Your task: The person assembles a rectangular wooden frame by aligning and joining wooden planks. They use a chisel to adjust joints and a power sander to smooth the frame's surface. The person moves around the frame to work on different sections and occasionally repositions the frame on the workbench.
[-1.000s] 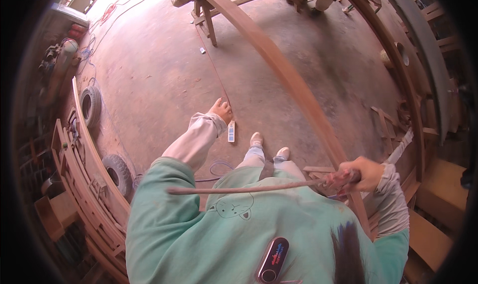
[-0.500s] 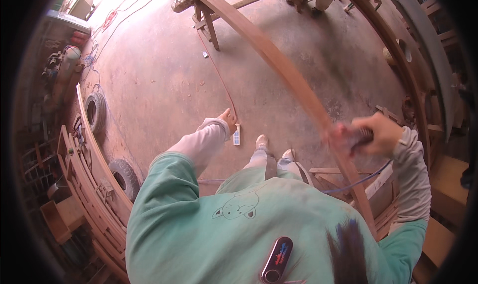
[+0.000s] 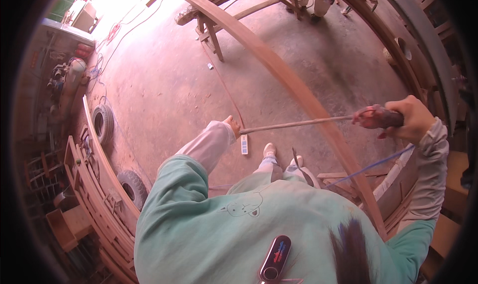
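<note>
A long thin rod-like tool (image 3: pixel 294 125) spans sideways between my hands, crossing over a curved wooden beam (image 3: pixel 279 70). Its right part is a blurred red piece with a dark handle; I cannot tell the tool's exact kind. My right hand (image 3: pixel 412 117) is closed round the dark handle, to the right of the beam. At the tool's left end, the fingers of my left hand (image 3: pixel 232 126) are bent together against its tip. The beam runs from the far upper left down past my right side, its far part near a wooden trestle (image 3: pixel 213 37).
A power strip (image 3: pixel 244 144) on a cord lies on the floor by my feet. Tyres (image 3: pixel 103 123) and long curved timbers (image 3: pixel 94 194) line the left. A blue hose (image 3: pixel 373 170) passes at right. Another person's legs (image 3: pixel 323 0) show at the far side.
My right hand has moved right with the handle, away from the beam. The tool's rod now shows stretched across the beam to my left hand. The whole view has shifted slightly.
</note>
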Demonstrator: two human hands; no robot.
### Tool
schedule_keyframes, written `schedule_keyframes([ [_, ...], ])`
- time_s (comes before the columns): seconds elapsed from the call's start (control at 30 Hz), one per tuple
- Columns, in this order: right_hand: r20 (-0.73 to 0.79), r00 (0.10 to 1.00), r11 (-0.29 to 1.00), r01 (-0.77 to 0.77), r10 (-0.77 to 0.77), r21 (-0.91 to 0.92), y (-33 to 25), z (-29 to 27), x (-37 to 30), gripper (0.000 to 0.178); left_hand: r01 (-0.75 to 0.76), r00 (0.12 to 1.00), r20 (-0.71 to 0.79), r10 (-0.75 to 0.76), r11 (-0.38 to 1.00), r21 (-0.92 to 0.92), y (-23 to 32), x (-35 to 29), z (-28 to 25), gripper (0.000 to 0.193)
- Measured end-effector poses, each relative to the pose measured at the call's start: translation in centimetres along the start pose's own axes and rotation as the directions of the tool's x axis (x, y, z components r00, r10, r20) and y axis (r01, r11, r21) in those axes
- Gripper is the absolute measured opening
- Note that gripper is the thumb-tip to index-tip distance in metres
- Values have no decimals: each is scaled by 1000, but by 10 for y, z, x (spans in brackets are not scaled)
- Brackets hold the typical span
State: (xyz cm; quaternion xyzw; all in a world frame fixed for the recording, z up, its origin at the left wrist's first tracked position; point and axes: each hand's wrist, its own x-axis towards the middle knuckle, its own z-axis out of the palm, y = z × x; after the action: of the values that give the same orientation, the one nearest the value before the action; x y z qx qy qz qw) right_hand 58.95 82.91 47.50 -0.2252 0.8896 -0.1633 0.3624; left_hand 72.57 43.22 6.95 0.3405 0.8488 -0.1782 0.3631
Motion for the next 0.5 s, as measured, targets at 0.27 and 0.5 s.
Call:
schedule_keyframes([
  [0.27, -66, 998, 998, 9, -12, -56, 27, 3, -28, 14, 187, 982, 84, -167, 891, -414, -27, -18, -26, 32],
  [0.5, -220, 967, 987, -149, 131, -67, 39, 55, 0, 14, -106, 830, 104, -547, -338, -935, -81, 33, -6, 39],
])
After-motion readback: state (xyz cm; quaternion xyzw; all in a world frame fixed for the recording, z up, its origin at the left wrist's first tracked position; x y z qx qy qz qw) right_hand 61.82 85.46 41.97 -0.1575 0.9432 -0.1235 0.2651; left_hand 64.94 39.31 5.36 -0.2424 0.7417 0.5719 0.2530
